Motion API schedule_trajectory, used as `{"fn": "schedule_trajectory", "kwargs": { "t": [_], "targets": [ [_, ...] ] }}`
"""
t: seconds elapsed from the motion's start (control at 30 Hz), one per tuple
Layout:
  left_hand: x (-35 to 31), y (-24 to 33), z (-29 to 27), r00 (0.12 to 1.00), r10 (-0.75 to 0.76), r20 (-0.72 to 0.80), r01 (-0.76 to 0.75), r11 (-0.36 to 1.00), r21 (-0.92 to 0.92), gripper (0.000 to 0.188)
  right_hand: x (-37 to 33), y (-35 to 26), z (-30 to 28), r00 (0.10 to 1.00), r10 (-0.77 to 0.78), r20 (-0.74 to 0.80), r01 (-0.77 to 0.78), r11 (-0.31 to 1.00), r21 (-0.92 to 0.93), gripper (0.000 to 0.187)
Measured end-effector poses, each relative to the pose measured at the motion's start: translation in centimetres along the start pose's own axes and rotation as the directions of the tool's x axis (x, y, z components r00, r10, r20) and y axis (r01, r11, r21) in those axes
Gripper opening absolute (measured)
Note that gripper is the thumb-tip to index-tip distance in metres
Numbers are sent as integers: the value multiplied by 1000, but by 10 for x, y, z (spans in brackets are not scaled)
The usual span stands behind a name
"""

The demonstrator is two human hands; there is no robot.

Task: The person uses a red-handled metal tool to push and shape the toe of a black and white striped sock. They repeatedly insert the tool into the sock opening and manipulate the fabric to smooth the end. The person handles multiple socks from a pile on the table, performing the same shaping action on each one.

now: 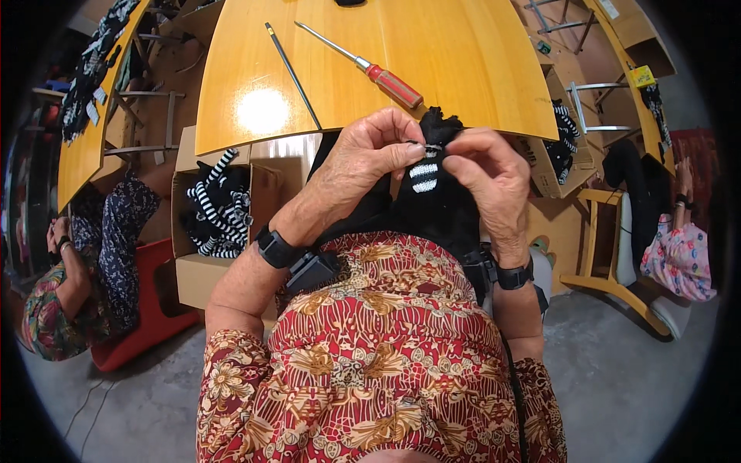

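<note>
A small black-and-white striped knitted piece (425,178) hangs between my hands over my dark-clad lap, just off the table's near edge. Its bunched black end (440,123) points up toward the tabletop. My left hand (370,152) is closed, with thumb and forefinger pinching the knit at its upper stripes. From the other side my right hand (491,171) has its fingers curled and its fingertips on the black part of the same piece. What lies right under the fingertips is hidden.
On the yellow wooden table (478,54) lie a red-handled screwdriver (395,85) and a thin dark rod (292,73). Cardboard boxes of striped knits stand left (185,224) and right (546,166). People sit at both sides, near a red chair (147,309) and a wooden-framed chair (598,231).
</note>
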State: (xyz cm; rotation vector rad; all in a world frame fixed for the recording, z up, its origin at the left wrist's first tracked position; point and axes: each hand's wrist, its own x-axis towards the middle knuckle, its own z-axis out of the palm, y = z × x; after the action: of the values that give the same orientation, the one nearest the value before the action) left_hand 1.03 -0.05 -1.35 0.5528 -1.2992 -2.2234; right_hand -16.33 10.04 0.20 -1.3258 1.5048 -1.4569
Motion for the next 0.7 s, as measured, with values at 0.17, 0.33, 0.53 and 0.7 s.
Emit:
{"fn": "schedule_trajectory", "kwargs": {
  "t": [0.17,0.33,0.53,0.7],
  "targets": [
    [2,0,0,1000,-11,30,9,999,51,15,1,10,5,987,152,57,-159,974,164,15],
    [5,-2,0,999,-33,27,33,999,5,15,0,11,4,987,116,108,-131,981,143,13],
    [6,-6,3,998,-52,33,52,999,-2,20,0,0,-4,986,101,136,-111,992,62,9],
    [4,-12,-2,991,-129,46,131,990,-48,27,-1,3,-2,996,77,-44,-68,982,178,5]
  ]
}}
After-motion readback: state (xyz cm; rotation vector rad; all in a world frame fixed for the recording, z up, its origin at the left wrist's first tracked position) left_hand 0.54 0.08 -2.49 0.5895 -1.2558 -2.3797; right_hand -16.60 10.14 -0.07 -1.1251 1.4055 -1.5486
